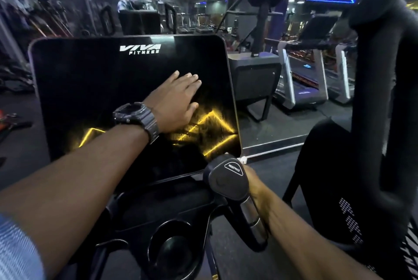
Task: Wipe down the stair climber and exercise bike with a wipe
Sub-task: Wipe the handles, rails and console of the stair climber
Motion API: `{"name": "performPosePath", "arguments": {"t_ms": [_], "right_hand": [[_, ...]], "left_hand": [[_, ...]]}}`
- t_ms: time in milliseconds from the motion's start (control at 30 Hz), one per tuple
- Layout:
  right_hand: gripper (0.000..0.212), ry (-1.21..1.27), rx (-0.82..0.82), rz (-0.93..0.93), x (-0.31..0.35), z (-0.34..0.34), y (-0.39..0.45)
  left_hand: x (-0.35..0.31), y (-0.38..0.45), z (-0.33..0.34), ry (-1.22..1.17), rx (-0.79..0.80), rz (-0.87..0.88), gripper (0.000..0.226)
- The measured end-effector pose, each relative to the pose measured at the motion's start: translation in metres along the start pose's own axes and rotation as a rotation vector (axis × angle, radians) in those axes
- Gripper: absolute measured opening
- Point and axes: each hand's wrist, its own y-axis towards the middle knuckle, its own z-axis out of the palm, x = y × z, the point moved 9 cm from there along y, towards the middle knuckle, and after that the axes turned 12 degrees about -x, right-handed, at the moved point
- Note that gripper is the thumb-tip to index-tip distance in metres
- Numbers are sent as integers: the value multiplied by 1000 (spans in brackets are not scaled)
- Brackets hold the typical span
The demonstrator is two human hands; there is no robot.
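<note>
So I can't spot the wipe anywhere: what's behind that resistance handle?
Behind the resistance handle is the right hand, mostly covered. A small white bit, possibly the wipe, peeks above it. The handle hides the hand's grip. The left hand lies flat on the screen.

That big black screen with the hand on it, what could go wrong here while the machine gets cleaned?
The left hand lies flat on the glossy console screen with no wipe visible under it, so it may leave smears rather than clean. The screen glows with yellow lines, so a press might trigger something. The right hand is mostly hidden behind the resistance handle; only a white scrap shows there, perhaps the wipe, which could slip off.
</note>
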Motion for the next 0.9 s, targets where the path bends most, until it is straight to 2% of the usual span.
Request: {"name": "performPosePath", "arguments": {"t_ms": [33,100,133,167,200,233,267,333,467,533,567,600,667,733,800,833,900], "right_hand": [[39,-37,51,-15,-6,3,1],[51,-18,305,20,-3,32,-22],[59,-59,372,-112,7,41,-30],[59,30,438,-122,10,44,-30],[55,65,448,-56,14,46,-32],[43,137,433,90,5,39,-24],[31,84,359,60,1,23,-14],[32,-9,218,10,0,-7,-7],[21,-497,76,-313,27,-10,-2],[19,-979,-11,-589,52,3,-3],[22,-1124,-50,-764,65,13,-6],[25,-1115,-106,-913,80,18,-8],[21,-938,-269,-1143,106,14,-8],[18,-809,-388,-1256,130,8,11],[19,-866,-475,-1356,150,23,24],[24,-926,-407,-1432,147,36,26],[33,-1050,-67,-1550,99,58,34]], "left_hand": [[1,0,-1,-4,-2,-3,61],[3,-1,-2,-5,-6,0,60],[3,-2,-2,-7,-12,3,60],[3,-3,-3,-8,-17,4,60],[2,-3,-4,-7,-21,5,60],[2,-3,-5,-1,-22,3,60],[2,-4,-5,4,-23,0,60],[3,-4,-5,11,-26,0,60],[3,-3,-5,4,-43,3,60],[4,-3,-6,-6,-50,-2,61],[4,-3,-5,-11,-48,-3,62],[3,-4,-4,-13,-45,-2,62],[3,-4,-3,-7,-42,2,62],[3,-3,-2,-12,-47,4,62],[3,-2,-3,-21,-65,12,63],[3,-1,-2,-21,-67,10,63],[4,-1,-2,-13,-67,10,63]]}}
